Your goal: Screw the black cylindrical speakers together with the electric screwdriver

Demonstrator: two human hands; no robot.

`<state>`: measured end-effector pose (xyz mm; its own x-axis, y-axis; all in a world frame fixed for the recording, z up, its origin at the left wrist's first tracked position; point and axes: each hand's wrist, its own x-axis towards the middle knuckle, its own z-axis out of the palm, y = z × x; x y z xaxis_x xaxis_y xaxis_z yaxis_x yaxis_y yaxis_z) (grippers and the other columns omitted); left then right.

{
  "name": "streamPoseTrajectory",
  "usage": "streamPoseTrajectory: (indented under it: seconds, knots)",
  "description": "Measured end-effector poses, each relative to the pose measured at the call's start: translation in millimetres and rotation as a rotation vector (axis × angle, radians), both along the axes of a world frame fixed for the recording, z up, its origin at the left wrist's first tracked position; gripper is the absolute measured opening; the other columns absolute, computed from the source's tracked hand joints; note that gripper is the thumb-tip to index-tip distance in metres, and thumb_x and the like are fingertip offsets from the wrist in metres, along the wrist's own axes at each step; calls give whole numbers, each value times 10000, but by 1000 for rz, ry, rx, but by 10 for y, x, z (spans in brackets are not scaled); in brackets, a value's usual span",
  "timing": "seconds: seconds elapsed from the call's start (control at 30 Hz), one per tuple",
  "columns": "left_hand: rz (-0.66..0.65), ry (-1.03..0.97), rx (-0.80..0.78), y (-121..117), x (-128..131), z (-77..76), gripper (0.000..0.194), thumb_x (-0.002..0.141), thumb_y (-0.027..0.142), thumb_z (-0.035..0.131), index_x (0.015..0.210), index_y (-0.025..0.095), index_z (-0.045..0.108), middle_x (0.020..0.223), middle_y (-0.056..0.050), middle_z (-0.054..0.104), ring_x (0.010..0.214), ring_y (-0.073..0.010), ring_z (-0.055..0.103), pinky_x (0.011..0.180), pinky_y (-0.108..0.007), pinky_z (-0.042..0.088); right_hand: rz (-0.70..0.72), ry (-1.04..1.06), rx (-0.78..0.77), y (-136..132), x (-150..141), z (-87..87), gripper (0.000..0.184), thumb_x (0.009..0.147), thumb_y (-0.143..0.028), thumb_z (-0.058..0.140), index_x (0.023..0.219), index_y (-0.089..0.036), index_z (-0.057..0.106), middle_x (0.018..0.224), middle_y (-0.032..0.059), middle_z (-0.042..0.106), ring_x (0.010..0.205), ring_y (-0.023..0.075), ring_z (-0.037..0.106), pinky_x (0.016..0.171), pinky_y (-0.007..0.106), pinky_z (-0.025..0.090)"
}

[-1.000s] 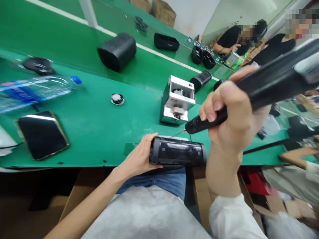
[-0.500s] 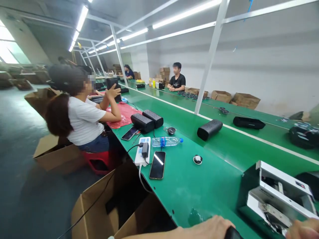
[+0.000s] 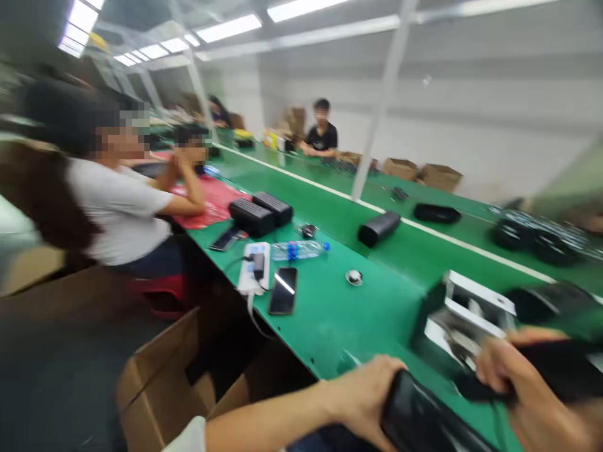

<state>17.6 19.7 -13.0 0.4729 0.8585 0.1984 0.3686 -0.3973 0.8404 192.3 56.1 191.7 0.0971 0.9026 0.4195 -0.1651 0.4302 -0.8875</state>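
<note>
In the head view my left hand [image 3: 362,395] is closed around the end of a glossy black speaker housing [image 3: 433,420] at the bottom edge. My right hand [image 3: 522,383], smeared by motion, has its fingers wrapped round a dark black piece [image 3: 565,367] at the lower right; its exact kind is unclear. A thin dark cable hangs below that hand. Just behind my right hand stands a white-and-black machine [image 3: 480,304] with an open front. A small round speaker driver [image 3: 354,277] lies on the green bench [image 3: 325,326].
A phone [image 3: 283,290], a power strip [image 3: 254,269] and a water bottle [image 3: 301,250] lie along the bench's near side. Black speaker housings [image 3: 379,228] stand farther off. An open carton [image 3: 160,376] is below the edge. A co-worker [image 3: 122,207] sits at left; another person [image 3: 321,135] sits opposite.
The view has swung and blurred, so the bench items sit farther left and higher. Both hands have come further into view, showing the black pieces they grip.
</note>
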Motion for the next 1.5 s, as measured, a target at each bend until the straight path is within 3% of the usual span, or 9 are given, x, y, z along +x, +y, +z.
streamPoseTrajectory:
  seconds: [0.03, 0.13, 0.3, 0.57, 0.73, 0.87, 1.03, 1.23, 1.5]
  knots:
    - [7, -18, 18, -113, -13, 63, 1387, 420, 692, 1114, 1548, 172, 496, 1390, -255, 653, 1236, -478, 695, 1118, -639, 605, 3, -13, -4, -20, 68, 60, 353, 754, -322, 1033, 935, -245, 739, 632, -30, 623, 453, 193, 584, 433, 326, 523]
    - [28, -89, 48, -295, -117, 182, 1234, 655, 493, 1073, 1635, 215, 374, 1557, -252, 568, 1454, -467, 603, 1275, -675, 496, 14, 22, 97, -1, 228, 356, 283, 744, -241, 944, 904, -284, 714, 560, -75, 563, 358, 154, 491, 394, 297, 463]
    - [29, -44, 65, -257, -198, 168, 1118, 785, 333, 985, 1677, 265, 314, 1629, -221, 539, 1533, -453, 589, 1276, -682, 525, -331, 42, 388, 311, 331, 688, 180, 811, -265, 782, 938, -293, 658, 557, -119, 455, 379, 120, 446, 401, 263, 392]
    - [18, 2, 74, -276, -185, 197, 1127, 822, 403, 977, 1689, 278, 268, 1624, -222, 530, 1536, -464, 589, 1254, -686, 544, -350, -86, 417, 744, 213, 373, 256, 945, -417, 790, 902, -300, 567, 582, -122, 437, 417, 116, 439, 463, 302, 378]
    - [15, 2, 56, -267, -193, 227, 1101, 834, 423, 969, 1680, 285, 277, 1610, -205, 537, 1515, -456, 606, 1236, -665, 565, -366, -149, 272, 889, 226, 303, 550, 801, -786, 867, 903, -351, 545, 615, -114, 458, 464, 106, 352, 454, 347, 366]
    - [10, 15, 61, -263, -189, 237, 1117, 840, 419, 972, 1687, 286, 256, 1620, -213, 522, 1522, -466, 597, 1235, -675, 561, -370, -176, 217, 842, 291, 308, 632, 767, -910, 823, 945, -379, 532, 626, -97, 419, 526, 140, 312, 487, 369, 354]
    - [6, 26, 73, -254, -186, 247, 1143, 833, 415, 979, 1690, 297, 231, 1611, -203, 515, 1519, -463, 592, 1236, -667, 562, -451, -160, 368, 729, 284, 411, 430, 942, -708, 771, 922, -366, 511, 660, -73, 408, 519, 161, 319, 522, 388, 358]
    - [1, 50, 79, -257, -199, 253, 1143, 850, 441, 968, 1689, 289, 207, 1618, -216, 491, 1522, -470, 583, 1248, -692, 546, -388, -158, 370, 812, 185, 391, 149, 912, -346, 684, 896, -364, 537, 677, -71, 468, 468, 172, 460, 467, 412, 381]
    - [3, 51, 67, -258, -208, 219, 1146, 853, 473, 966, 1695, 273, 214, 1614, -224, 495, 1515, -468, 588, 1245, -674, 548, -413, -151, 306, 904, 188, 330, 227, 905, -403, 709, 904, -329, 494, 751, -63, 504, 471, 141, 436, 441, 377, 398]
